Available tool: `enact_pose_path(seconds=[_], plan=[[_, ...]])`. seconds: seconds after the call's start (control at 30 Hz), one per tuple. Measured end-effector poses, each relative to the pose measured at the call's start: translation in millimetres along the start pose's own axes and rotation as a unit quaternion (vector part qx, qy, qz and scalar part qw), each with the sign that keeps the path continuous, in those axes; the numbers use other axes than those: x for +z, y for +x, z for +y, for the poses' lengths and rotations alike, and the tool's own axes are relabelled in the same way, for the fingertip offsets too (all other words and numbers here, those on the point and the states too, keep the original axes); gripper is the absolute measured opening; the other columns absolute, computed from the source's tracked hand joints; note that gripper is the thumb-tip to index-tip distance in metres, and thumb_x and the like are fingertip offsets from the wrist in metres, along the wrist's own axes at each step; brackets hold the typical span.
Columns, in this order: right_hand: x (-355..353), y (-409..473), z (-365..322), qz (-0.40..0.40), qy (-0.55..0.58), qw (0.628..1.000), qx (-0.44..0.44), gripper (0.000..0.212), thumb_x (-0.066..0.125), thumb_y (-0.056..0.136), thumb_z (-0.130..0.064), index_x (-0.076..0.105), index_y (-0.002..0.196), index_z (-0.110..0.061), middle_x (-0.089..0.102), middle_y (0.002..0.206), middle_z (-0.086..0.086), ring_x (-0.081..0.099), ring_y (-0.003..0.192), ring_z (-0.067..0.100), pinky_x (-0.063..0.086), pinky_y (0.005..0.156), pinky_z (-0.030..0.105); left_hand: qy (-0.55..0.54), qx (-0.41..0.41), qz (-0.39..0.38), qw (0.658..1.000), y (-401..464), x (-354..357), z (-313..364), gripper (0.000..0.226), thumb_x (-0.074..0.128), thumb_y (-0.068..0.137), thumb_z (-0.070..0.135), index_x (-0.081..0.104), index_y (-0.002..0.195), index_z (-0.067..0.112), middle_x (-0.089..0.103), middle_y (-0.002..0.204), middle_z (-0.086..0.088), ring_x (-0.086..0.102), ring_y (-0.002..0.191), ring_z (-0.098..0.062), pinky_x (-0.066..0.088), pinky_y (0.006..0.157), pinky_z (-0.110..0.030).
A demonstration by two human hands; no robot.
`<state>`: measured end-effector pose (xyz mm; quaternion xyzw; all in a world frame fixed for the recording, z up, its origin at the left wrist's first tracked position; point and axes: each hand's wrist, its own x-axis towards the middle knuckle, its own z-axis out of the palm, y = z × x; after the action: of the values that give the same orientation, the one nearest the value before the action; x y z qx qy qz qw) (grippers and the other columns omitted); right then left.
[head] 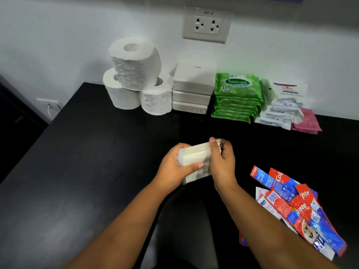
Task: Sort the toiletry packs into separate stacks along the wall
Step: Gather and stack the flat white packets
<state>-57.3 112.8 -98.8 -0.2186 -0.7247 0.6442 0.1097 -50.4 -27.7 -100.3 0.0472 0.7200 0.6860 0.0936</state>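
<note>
Rolls [136, 74], white packs [192, 90], wipes [237, 98] and sachets [281, 105] are stacked along the wall. A bundle of clear packets [196, 158] is gripped by the fingers of both the left hand [174, 167] and the right hand [221, 162]; toothpaste sachets [297, 208] remain unsorted.

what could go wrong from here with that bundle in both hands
1. The white packs are held loosely stacked between left hand and right hand; one may slip out onto the table.
2. The sachet stack by the wall already leans and fans; setting packs beside it might topple it.
3. The toothpaste pile lies near the right forearm and could get swept.
</note>
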Motion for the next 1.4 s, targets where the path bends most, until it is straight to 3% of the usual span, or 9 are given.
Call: enact_pose_path(seconds=[0.13,0.33,0.5,0.6,0.7,0.87,1.1,1.27,1.4], plan=[[3,4,-5,0.024,0.059,0.998,-0.001,0.044,0.043,0.083,-0.064,0.060,0.088,-0.025,0.064,0.092,0.005,0.063,0.087,0.018,0.052,0.082,0.040,0.037,0.058,0.030,0.997,1,7,9,0.035,0.084,0.071,0.023,0.062,0.097,0.029,0.066,0.098,0.003,0.065,0.095,-0.018,0.055,0.084,-0.043],[10,13,-21,0.053,0.164,0.985,0.027,0.054,0.033,0.101,-0.047,0.057,0.072,-0.008,0.059,0.073,0.010,0.057,0.068,0.018,0.044,0.065,0.028,0.175,0.208,0.056,0.961,6,13,10,0.033,0.079,0.077,0.019,0.061,0.104,0.020,0.059,0.105,0.010,0.058,0.100,-0.009,0.050,0.084,-0.027],[9,12,-13,0.018,0.139,0.990,-0.014,0.046,0.053,0.091,-0.046,0.058,0.086,0.000,0.058,0.075,0.001,0.055,0.063,0.000,0.044,0.063,0.013,0.141,0.103,0.059,0.983,4,10,-2,0.050,0.084,0.069,0.032,0.053,0.109,0.030,0.056,0.110,0.013,0.058,0.101,-0.005,0.050,0.084,-0.022],[10,16,-11,0.032,0.098,0.995,-0.010,0.024,0.065,0.089,-0.033,0.057,0.080,-0.012,0.059,0.071,-0.002,0.057,0.065,0.007,0.046,0.066,0.024,0.108,0.063,0.052,0.991,4,10,-5,0.056,0.087,0.065,0.035,0.052,0.109,0.031,0.059,0.111,0.009,0.062,0.100,-0.007,0.055,0.083,-0.027],[10,19,-9,0.044,0.068,0.997,-0.018,0.019,0.062,0.091,-0.025,0.060,0.079,-0.011,0.060,0.070,0.001,0.057,0.068,0.013,0.047,0.066,0.031,0.072,0.045,0.067,0.994,5,11,-4,0.053,0.087,0.066,0.033,0.053,0.106,0.034,0.061,0.110,0.007,0.064,0.098,-0.009,0.056,0.080,-0.029],[11,20,-11,0.030,0.057,0.998,-0.018,0.020,0.056,0.095,-0.026,0.063,0.079,-0.017,0.064,0.078,0.003,0.060,0.072,0.012,0.047,0.066,0.026,0.053,0.037,0.062,0.996,5,13,-2,0.053,0.088,0.066,0.027,0.054,0.107,0.032,0.064,0.106,0.009,0.065,0.096,-0.007,0.055,0.079,-0.024],[8,19,-17,0.006,0.068,0.998,0.011,0.018,0.056,0.094,-0.019,0.065,0.084,-0.006,0.064,0.078,0.003,0.059,0.073,0.012,0.046,0.063,0.022,0.041,0.039,0.053,0.997,7,14,-1,0.032,0.082,0.074,0.019,0.065,0.101,0.023,0.070,0.095,0.006,0.067,0.089,-0.008,0.053,0.077,-0.021],[-14,22,-25,-0.073,0.042,0.996,0.001,0.023,0.055,0.096,-0.033,0.066,0.081,-0.019,0.067,0.079,-0.005,0.061,0.076,0.010,0.047,0.070,0.026,0.064,0.044,0.048,0.996,11,14,10,0.026,0.082,0.074,0.026,0.067,0.095,0.025,0.070,0.088,0.008,0.067,0.083,-0.007,0.053,0.074,-0.021],[-59,29,-36,-0.186,-0.092,0.972,-0.114,0.021,0.062,0.088,-0.043,0.066,0.101,-0.027,0.066,0.101,-0.003,0.061,0.093,0.006,0.045,0.081,0.015,0.087,0.047,0.012,0.995,19,16,26,0.028,0.084,0.072,0.028,0.068,0.095,0.025,0.072,0.086,0.006,0.068,0.080,-0.005,0.052,0.072,-0.018]])
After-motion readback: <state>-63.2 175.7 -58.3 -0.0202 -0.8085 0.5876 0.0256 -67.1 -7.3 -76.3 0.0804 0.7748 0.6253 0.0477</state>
